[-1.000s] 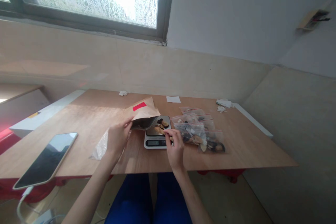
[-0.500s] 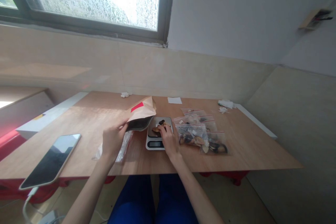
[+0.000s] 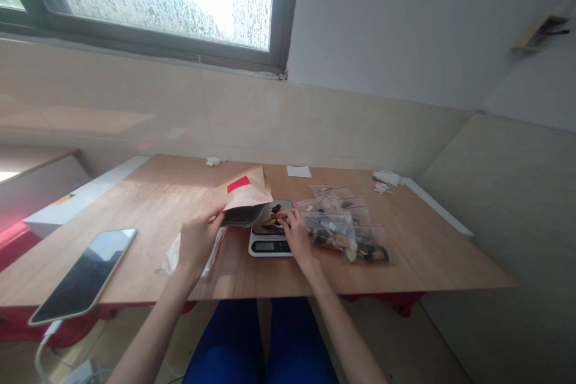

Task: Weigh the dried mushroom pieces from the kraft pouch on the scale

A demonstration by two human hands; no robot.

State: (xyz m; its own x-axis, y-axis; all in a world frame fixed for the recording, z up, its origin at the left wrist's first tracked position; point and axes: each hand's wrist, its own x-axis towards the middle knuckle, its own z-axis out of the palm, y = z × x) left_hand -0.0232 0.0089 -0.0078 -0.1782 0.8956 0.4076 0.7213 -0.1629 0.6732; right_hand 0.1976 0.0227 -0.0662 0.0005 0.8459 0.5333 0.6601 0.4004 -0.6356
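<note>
The left hand [image 3: 200,243] is closed in a pinch on the edge of a kraft paper bag [image 3: 246,197], which is held just left of a digital scale [image 3: 270,245]. Dark dried pieces [image 3: 274,218] on the scale's platform are pinched by the right hand [image 3: 296,234]. Zip bags [image 3: 344,231] lie just right, on the desk [image 3: 427,267].

The bare, slender left forearm [image 3: 148,330] rises from the bottom of view to the left hand [image 3: 198,244], its fingers curled, thumb on top, gripping. The bare right forearm [image 3: 342,330] angles inward to the right hand [image 3: 296,234], bent downward at the wrist, fingertips drawn together.
</note>
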